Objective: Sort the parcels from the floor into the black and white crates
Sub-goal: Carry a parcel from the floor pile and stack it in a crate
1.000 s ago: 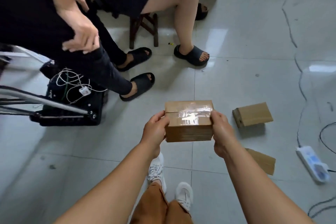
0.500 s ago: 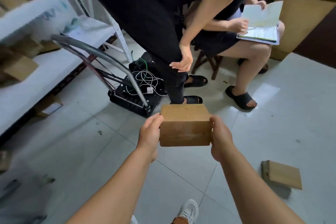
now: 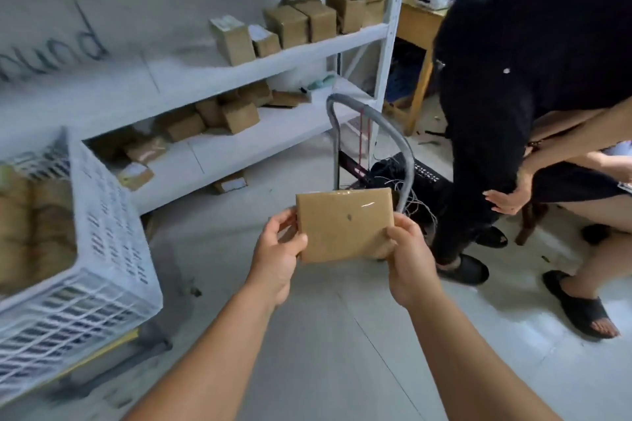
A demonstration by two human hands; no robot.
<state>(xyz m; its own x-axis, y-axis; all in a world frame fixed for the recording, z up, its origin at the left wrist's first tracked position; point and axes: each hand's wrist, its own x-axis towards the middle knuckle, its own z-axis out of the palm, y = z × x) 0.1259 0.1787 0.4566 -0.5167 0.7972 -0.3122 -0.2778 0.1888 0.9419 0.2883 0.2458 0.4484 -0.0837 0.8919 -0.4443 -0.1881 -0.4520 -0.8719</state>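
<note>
I hold a brown cardboard parcel (image 3: 343, 224) with clear tape on it in front of me, above the floor. My left hand (image 3: 278, 248) grips its left edge with fingers curled round it. My right hand (image 3: 408, 249) grips its right lower corner the same way. A white perforated crate (image 3: 102, 249) stands at the left, raised off the floor, with several brown parcels (image 3: 34, 225) inside. No black crate is in view.
A white shelf unit (image 3: 239, 65) with several parcels runs along the back left. A hand trolley with a grey handle (image 3: 372, 133) and black base stands behind the parcel. A standing person in black (image 3: 506, 113) and a seated person's legs (image 3: 588, 270) are at the right.
My view has swung left, from the floor and the two people toward the shelves and the white crate. Both hands still hold the parcel, whose broad face is now turned toward me.
</note>
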